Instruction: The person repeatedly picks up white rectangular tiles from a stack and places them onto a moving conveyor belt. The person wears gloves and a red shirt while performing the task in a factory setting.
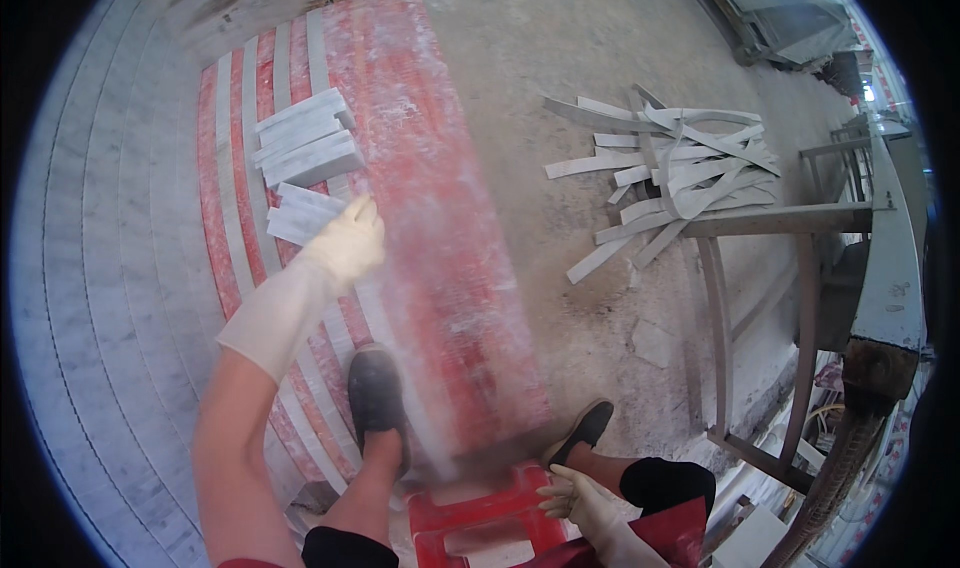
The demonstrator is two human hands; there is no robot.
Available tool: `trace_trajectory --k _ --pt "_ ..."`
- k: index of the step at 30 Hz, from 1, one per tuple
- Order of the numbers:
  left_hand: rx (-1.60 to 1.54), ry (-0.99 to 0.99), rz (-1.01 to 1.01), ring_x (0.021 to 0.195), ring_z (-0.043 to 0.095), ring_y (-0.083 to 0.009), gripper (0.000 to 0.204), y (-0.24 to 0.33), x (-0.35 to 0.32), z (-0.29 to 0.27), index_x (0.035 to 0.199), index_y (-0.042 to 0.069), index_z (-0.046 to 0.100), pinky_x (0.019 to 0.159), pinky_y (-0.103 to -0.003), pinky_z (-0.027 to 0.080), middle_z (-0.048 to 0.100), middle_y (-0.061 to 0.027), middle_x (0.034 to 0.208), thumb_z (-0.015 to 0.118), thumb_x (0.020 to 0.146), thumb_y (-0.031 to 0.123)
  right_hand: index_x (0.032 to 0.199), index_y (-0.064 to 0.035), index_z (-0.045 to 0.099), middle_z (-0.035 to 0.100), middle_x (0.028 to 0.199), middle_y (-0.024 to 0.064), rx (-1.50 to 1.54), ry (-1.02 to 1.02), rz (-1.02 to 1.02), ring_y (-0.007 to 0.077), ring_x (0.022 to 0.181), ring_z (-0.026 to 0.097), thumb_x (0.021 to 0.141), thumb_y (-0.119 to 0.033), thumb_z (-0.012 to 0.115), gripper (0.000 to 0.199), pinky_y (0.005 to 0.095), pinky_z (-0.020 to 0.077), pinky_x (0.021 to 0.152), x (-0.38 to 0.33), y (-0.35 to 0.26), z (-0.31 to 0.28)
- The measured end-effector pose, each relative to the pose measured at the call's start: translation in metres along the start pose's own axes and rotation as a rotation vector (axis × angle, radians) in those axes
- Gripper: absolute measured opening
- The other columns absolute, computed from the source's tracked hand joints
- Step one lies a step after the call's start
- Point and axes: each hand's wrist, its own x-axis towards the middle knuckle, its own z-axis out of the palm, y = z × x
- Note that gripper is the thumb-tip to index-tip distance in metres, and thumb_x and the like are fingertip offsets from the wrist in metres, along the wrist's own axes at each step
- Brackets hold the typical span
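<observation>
My left hand (352,240), in a pale rubber glove, reaches forward over the red board. Its fingers close around the right end of a small group of pale grey stone strips (300,213), which the hand partly covers. Just beyond lies a larger group of similar strips (310,153), packed side by side and set at a different slant. My right hand (582,500), gloved alike, hangs low near my right knee with its fingers apart and nothing in it.
White bands stripe the dusty red board (450,228); grey-veined slabs (110,268) stand left. A red plastic stool (485,518) is between my feet. Loose curved strips (690,168) lie heaped on the floor at right, beside a metal frame (770,223). My left shoe (375,388) rests on the board.
</observation>
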Motion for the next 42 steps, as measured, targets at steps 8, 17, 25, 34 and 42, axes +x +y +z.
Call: trace_trajectory --k 8,17,25,34,42 --pt "-0.016 0.349 0.019 0.138 0.037 -0.0379 0.072 -0.019 -0.067 0.013 0.15 0.021 0.037 0.121 -0.048 0.022 0.04 -0.0152 0.15 0.06 0.083 0.012 0.149 -0.0096 0.039 0.066 0.119 0.0223 -0.067 0.037 0.049 0.0307 0.096 0.068 0.105 -0.043 0.04 0.055 0.0403 0.054 0.086 0.006 0.007 0.003" --pt "0.009 0.05 -0.122 0.132 0.041 -0.0369 0.104 -0.029 -0.057 0.006 0.156 0.025 0.023 0.117 -0.049 0.025 0.047 -0.0147 0.139 0.077 0.068 0.013 0.148 -0.0092 0.039 0.065 0.119 0.0223 -0.07 0.004 0.046 0.0312 0.098 0.068 0.105 -0.043 0.04 0.054 0.0401 0.0536 0.087 0.009 0.006 0.007" --pt "-0.318 -0.11 -0.494 0.115 0.058 -0.032 0.104 0.012 -0.038 -0.025 0.157 0.011 0.017 0.097 -0.044 0.046 0.056 -0.0164 0.124 0.077 0.072 0.014 0.147 -0.0089 0.039 0.066 0.118 0.0228 -0.062 0.036 0.048 0.0309 0.099 0.068 0.105 -0.041 0.041 0.053 0.0395 0.0542 0.086 0.01 0.005 0.004" --pt "-0.345 -0.065 -0.552 0.114 0.058 -0.0321 0.104 0.015 -0.036 -0.031 0.157 0.012 0.019 0.1 -0.045 0.046 0.057 -0.0154 0.122 0.077 0.071 0.012 0.142 -0.0085 0.046 0.067 0.115 0.0216 -0.038 0.052 0.034 0.0279 0.093 0.068 0.104 -0.039 0.044 0.049 0.0376 0.0549 0.084 0.006 0.001 0.004" --pt "-1.173 0.087 -0.712 0.125 0.055 -0.0316 0.114 0.063 -0.053 -0.063 0.151 0.006 0.028 0.104 -0.04 0.046 0.059 -0.0168 0.128 0.086 0.053 0.019 0.147 -0.0084 0.04 0.064 0.121 0.0192 -0.02 -0.042 -0.03 0.0296 0.095 0.068 0.105 -0.039 0.042 0.052 0.0425 0.0549 0.087 0.001 -0.006 -0.011"
